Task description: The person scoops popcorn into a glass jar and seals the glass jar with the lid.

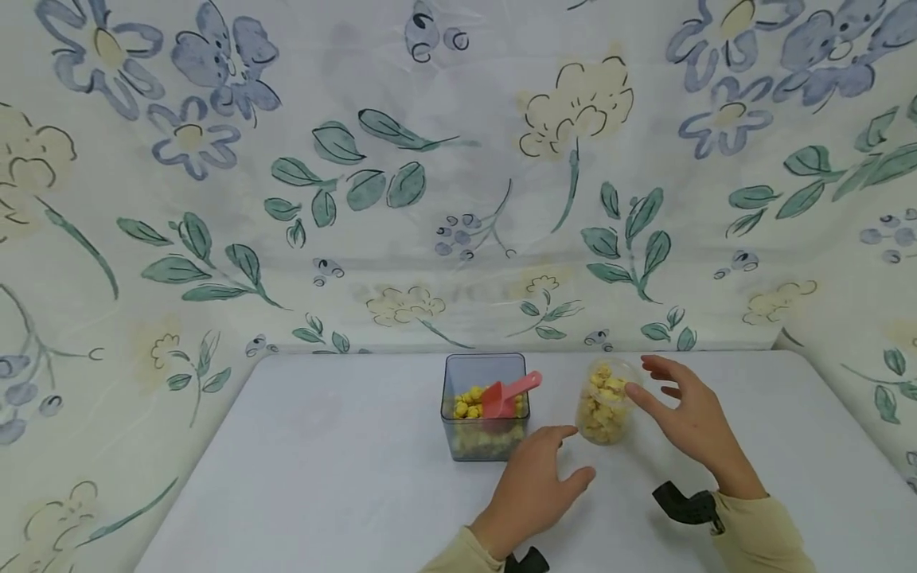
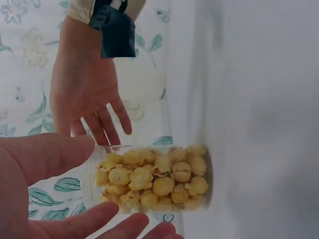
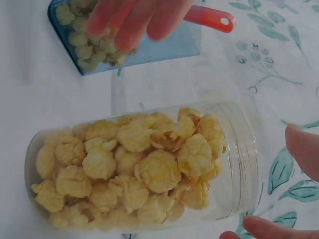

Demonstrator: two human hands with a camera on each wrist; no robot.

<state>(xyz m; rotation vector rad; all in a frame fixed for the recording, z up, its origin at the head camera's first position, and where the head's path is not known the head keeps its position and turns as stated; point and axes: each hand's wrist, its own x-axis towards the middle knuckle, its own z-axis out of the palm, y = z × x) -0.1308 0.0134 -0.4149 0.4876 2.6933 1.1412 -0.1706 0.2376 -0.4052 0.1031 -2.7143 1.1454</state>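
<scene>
A clear round jar (image 1: 606,414) of yellow popcorn (image 3: 134,172) stands upright on the white table. My left hand (image 1: 533,487) is to the left of the jar and nearer me, fingers spread; in the left wrist view its thumb (image 2: 60,155) overlaps the jar's top end. My right hand (image 1: 693,418) is just right of the jar's rim, thumb and fingers apart; whether it touches the rim I cannot tell. Left of the jar is a bluish see-through square container (image 1: 469,442) with popcorn and a pink scoop (image 1: 505,396) in it, partly behind my left hand.
The white table (image 1: 322,461) ends at the back against a hanging cloth (image 1: 458,278) printed with flowers and leaves. More of this cloth hangs at both sides. A black device (image 1: 685,504) is strapped at my right wrist.
</scene>
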